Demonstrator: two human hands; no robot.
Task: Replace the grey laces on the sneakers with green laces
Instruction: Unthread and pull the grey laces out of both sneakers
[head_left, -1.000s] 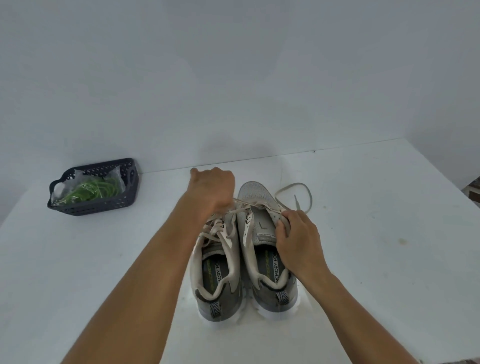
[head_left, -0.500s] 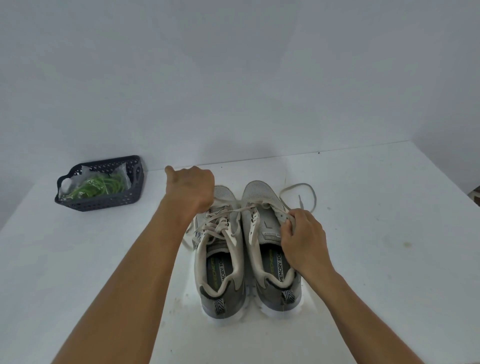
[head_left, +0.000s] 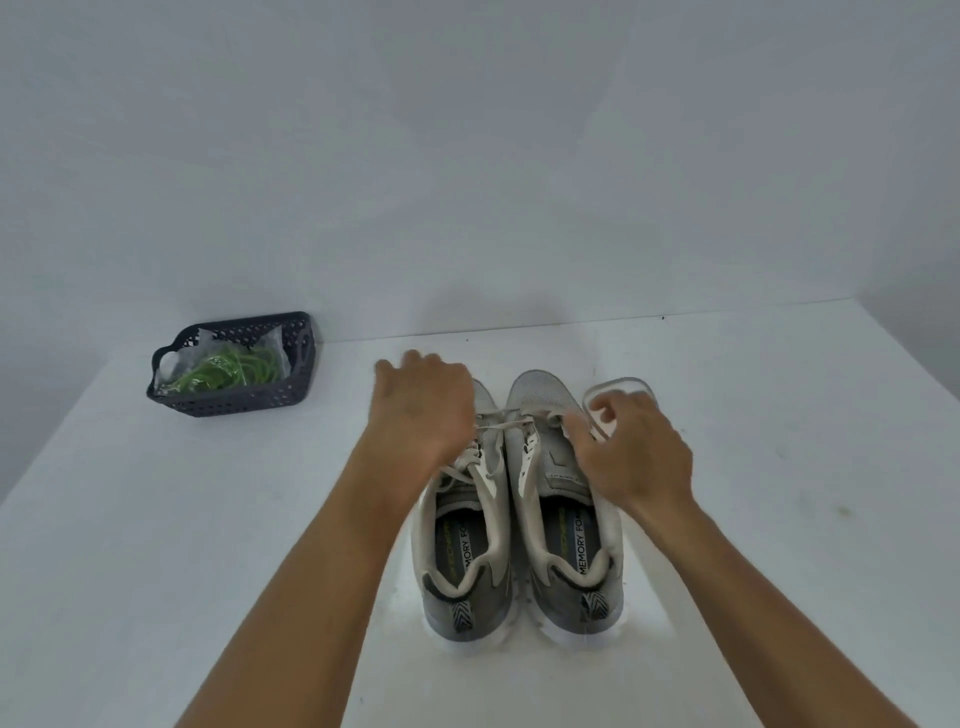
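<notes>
Two grey sneakers stand side by side on the white table, heels toward me: the left sneaker and the right sneaker. A grey lace runs taut from the right sneaker's eyelets across to my left hand, which hovers over the left sneaker's toe and grips it with curled fingers. My right hand is over the right sneaker's outer side, its blurred fingers curled at the loose lace loop beside the toe. Green laces lie bagged in a dark basket at the far left.
The table's back edge meets a pale wall just beyond the sneakers' toes. The table's right edge runs diagonally at the far right.
My left hand has drawn the lace further left, away from the right sneaker. My right hand left the eyelet area and moved forward to the loose loop by the toe.
</notes>
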